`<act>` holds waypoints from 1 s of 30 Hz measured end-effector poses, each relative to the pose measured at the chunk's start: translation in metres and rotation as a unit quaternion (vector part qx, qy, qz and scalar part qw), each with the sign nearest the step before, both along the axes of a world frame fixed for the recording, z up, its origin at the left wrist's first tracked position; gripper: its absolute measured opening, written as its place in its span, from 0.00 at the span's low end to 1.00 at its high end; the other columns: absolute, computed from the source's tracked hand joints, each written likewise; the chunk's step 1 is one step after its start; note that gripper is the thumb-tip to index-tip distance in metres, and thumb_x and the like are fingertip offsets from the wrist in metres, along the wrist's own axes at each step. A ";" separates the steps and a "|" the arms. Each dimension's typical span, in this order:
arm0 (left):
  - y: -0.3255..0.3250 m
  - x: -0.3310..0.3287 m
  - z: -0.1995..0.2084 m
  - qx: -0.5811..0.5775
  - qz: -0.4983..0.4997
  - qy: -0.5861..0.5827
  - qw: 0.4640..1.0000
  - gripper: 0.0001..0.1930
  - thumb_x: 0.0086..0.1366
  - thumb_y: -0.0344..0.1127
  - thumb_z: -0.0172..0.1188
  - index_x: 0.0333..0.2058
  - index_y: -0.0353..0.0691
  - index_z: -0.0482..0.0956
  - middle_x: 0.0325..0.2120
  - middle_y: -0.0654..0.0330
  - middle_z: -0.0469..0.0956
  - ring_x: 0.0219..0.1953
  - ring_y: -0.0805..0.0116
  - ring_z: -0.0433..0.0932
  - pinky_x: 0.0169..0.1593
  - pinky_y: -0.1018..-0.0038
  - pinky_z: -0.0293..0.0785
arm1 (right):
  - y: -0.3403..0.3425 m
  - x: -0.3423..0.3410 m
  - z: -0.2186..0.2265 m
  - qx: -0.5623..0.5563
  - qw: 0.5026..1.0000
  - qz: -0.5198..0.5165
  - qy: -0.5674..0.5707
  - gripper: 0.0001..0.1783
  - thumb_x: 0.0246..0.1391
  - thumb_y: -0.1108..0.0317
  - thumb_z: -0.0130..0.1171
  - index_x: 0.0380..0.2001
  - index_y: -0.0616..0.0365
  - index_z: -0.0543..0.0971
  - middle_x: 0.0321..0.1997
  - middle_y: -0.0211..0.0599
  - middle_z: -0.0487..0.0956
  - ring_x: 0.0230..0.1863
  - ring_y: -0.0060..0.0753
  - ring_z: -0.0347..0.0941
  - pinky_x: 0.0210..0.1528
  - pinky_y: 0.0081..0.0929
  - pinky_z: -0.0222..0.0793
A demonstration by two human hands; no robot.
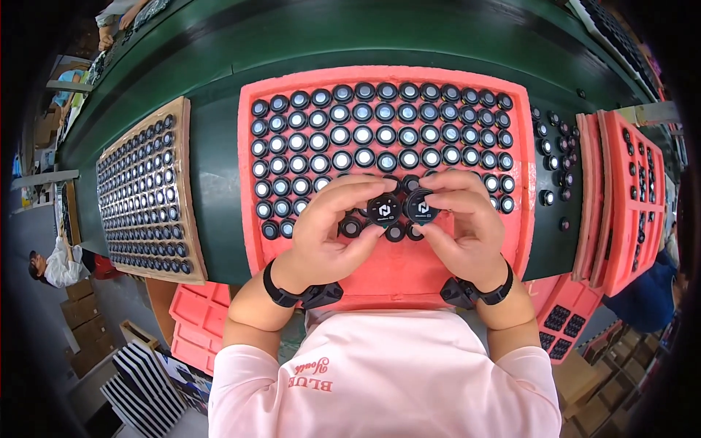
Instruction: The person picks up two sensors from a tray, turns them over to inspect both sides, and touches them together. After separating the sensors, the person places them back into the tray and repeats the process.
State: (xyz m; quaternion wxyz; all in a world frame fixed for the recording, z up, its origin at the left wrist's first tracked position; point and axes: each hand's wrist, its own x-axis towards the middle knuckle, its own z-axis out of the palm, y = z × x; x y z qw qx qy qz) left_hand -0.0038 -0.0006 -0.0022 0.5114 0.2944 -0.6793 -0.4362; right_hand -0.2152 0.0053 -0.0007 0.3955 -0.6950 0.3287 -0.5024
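Note:
My left hand (328,232) pinches a black round disc (383,211) between thumb and fingers, with its white-marked face up. Close beside it, my right hand (469,232) grips a similar black disc (421,208), also face up. Both discs are held just above a pink foam tray (387,281). Rows of round black pieces with pale, shiny tops (364,136) fill much of that tray. My hands cover some pieces in the nearer rows; a few show between and below my fingers.
A brown tray (185,139) of similar pieces lies left on the green table (219,190). Loose round pieces (547,197) are scattered to the right, beside upright-looking pink trays (617,160). More pink trays (193,317) sit lower left. Another person's hand (106,38) shows at upper left.

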 end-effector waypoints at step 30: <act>-0.002 0.001 0.001 0.024 0.026 -0.064 0.997 0.16 0.51 0.19 0.65 0.41 0.32 0.79 0.44 0.51 0.77 0.45 0.63 0.77 0.45 0.74 0.75 | -0.003 0.003 -0.005 0.106 0.988 0.040 -0.105 0.15 0.48 0.81 0.64 0.41 0.65 0.76 0.47 0.44 0.74 0.51 0.36 0.71 0.52 0.31 0.72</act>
